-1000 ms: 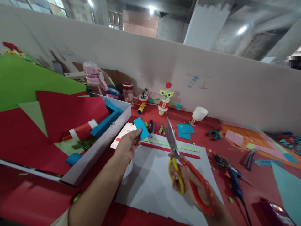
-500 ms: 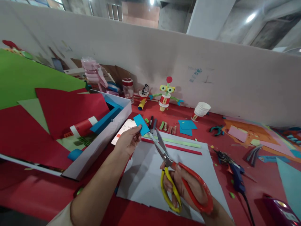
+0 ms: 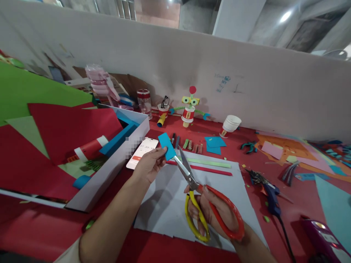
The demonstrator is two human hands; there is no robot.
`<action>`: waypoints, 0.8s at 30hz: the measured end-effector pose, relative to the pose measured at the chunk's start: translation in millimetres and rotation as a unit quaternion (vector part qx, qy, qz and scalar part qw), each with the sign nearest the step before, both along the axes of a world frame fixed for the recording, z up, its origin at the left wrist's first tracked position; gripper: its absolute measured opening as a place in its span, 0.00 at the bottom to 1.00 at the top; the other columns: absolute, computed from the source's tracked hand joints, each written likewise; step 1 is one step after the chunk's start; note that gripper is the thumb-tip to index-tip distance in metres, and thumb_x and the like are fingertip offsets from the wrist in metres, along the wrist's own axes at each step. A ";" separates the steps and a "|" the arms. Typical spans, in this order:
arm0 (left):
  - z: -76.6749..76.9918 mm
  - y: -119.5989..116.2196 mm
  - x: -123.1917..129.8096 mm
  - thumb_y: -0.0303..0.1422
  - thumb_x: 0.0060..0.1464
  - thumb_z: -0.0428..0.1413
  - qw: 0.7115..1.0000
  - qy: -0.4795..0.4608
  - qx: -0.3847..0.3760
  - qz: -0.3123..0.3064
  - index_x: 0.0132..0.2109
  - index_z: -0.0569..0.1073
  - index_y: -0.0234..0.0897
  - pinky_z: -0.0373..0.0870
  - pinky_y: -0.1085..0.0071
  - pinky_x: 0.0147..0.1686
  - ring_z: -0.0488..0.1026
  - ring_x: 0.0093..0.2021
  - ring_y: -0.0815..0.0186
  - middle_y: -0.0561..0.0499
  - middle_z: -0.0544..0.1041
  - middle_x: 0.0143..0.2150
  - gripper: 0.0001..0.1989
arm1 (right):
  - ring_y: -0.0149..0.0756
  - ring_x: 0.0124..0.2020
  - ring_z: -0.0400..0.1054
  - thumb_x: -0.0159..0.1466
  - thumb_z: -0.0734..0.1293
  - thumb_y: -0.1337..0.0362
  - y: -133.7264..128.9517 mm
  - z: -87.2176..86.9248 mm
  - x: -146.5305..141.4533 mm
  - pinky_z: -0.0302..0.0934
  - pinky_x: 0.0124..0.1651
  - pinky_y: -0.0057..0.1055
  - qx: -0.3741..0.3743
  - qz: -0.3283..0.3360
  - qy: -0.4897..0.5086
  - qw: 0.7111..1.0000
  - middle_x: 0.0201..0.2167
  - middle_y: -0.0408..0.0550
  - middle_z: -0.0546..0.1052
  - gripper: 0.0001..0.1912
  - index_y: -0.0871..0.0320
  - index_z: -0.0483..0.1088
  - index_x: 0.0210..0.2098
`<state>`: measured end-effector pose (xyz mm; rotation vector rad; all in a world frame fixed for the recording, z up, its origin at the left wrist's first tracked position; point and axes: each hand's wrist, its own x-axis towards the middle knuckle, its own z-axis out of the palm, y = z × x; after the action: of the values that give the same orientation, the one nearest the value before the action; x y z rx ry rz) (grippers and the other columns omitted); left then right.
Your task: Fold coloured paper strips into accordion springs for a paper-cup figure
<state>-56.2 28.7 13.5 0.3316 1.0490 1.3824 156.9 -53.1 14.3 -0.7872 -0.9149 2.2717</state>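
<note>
My left hand point(image 3: 151, 163) pinches a small blue paper rectangle point(image 3: 166, 145) by its lower edge, thumb on top. My right hand point(image 3: 216, 212) is closed around the scissors point(image 3: 189, 176), whose handles are one yellow and one red. Their blades are spread, and one blade tip meets the lower corner of the blue paper; I cannot tell whether it is above or below it. Under the scissors lies a white sheet point(image 3: 164, 212) with a light green strip point(image 3: 208, 162) and a red strip point(image 3: 211, 170) across its top.
Left stands a white box point(image 3: 115, 160) of coloured paper; a phone point(image 3: 142, 151) lies beside it. Behind are a paper-cup robot figure point(image 3: 188, 109), stacked cups point(image 3: 230, 126) and blue paper pieces point(image 3: 215, 143). At right are a glue gun point(image 3: 270, 195) and pliers point(image 3: 249, 147).
The camera view has shifted slightly. The blue paper is turned a little more upright, and the scissors' blade tip is nearer its lower corner. Both hands keep their hold.
</note>
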 end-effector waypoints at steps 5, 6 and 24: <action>2.2 -8.2 9.0 0.31 0.36 0.68 0.997 0.020 0.020 -0.073 0.25 0.71 0.33 0.63 0.81 0.20 0.65 0.19 0.77 0.57 0.70 0.20 0.12 | 0.32 0.25 0.63 0.65 0.55 0.47 -0.4 -4.6 -5.0 0.62 0.21 0.25 -0.007 -0.012 0.038 0.999 0.26 0.44 0.66 0.24 0.55 0.59 0.53; 2.5 -9.8 11.1 0.32 0.35 0.68 0.996 0.029 0.024 -0.080 0.25 0.70 0.33 0.63 0.80 0.21 0.66 0.20 0.76 0.56 0.70 0.20 0.13 | 0.31 0.25 0.62 0.64 0.55 0.46 -0.6 -5.3 -6.1 0.62 0.21 0.25 -0.007 -0.013 0.047 0.999 0.26 0.45 0.66 0.25 0.55 0.59 0.53; 4.2 -11.9 10.2 0.31 0.32 0.69 0.997 0.036 0.034 -0.061 0.24 0.71 0.33 0.63 0.79 0.23 0.66 0.20 0.76 0.57 0.71 0.20 0.14 | 0.27 0.24 0.51 0.59 0.58 0.39 -1.0 7.8 -2.6 0.39 0.19 0.21 -0.074 -0.041 0.092 0.992 0.26 0.43 0.61 0.27 0.55 0.62 0.45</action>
<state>-46.0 16.8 17.7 0.4908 1.0259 1.3069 154.3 -54.1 22.1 -0.6519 -0.6248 2.3148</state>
